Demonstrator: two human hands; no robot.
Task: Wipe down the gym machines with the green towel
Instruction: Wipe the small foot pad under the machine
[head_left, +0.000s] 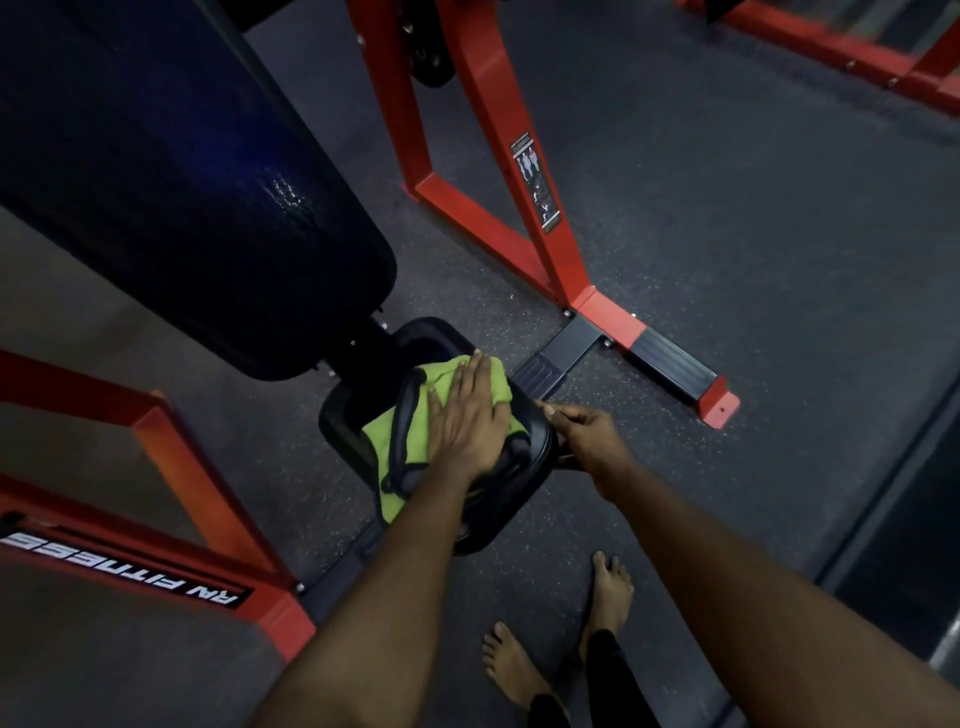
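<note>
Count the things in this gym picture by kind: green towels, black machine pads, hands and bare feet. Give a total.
Green towel: 1
Black pads: 2, back pad and seat pad
Hands: 2, left hand flat on the towel, right hand holding the seat pad's edge
Bare feet: 2
Total: 7
</note>
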